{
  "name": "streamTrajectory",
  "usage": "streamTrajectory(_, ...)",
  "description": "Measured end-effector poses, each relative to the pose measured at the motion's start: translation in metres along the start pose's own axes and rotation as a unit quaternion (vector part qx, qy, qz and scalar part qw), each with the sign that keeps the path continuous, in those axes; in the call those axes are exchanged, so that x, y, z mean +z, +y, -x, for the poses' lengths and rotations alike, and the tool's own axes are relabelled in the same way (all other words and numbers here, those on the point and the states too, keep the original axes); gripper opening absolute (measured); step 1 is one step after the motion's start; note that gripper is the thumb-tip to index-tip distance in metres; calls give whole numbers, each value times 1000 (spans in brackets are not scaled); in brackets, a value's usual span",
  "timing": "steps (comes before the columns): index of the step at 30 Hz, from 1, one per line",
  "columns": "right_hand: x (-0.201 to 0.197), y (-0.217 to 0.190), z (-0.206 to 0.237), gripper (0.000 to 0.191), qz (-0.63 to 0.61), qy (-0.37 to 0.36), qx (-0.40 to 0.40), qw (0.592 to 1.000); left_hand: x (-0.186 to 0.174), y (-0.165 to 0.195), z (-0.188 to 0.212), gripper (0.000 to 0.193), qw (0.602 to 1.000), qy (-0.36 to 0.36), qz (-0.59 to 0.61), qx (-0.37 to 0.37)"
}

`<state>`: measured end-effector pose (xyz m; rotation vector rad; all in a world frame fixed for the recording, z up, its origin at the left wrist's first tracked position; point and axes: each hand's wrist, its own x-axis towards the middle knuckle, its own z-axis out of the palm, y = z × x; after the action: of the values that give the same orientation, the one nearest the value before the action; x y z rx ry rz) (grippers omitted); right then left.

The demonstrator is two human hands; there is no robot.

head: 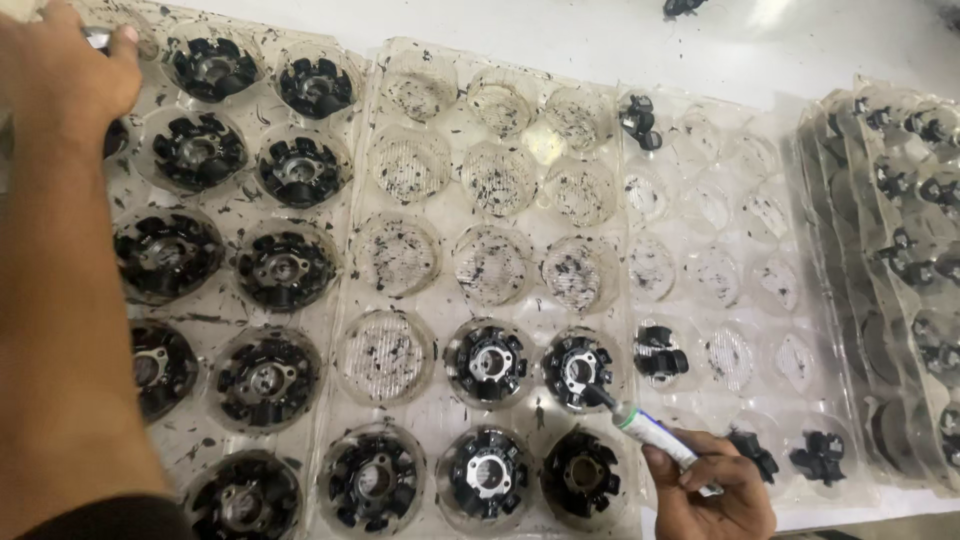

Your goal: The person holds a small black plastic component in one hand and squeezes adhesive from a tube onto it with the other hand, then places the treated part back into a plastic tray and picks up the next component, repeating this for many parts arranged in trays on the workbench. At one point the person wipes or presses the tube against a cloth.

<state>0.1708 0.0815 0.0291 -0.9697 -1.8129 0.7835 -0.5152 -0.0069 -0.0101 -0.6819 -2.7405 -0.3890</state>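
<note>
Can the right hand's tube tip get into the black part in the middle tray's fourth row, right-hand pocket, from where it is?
Probably yes. The right hand holds the tube with its nozzle already at that black part; the pocket is open on top and nothing lies between.

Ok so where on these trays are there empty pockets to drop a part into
The middle clear plastic tray has its upper three rows of round pockets free, plus one at the left of the fourth row. The right-hand tray is mostly free too. The left tray is crowded with black toothed rings. The right hand holds a tube over the lower middle; the left hand rests top left.
</note>
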Motion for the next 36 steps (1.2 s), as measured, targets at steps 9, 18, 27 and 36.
streamTrajectory(9,3,8,33,39,-133,12,-9,991,-126,89,167,53,740,-246,625,19)
streamTrajectory(18,14,-21,43,36,-169,-33,-123,977,-177,170,362,66,167,-226,954,-100)
streamTrajectory(27,10,-48,43,31,-95,-52,-279,954,-171,194,410,53,394,-109,908,95)
streamTrajectory(36,8,-64,46,39,-65,-50,-347,934,-198,192,420,43,435,-113,882,139)
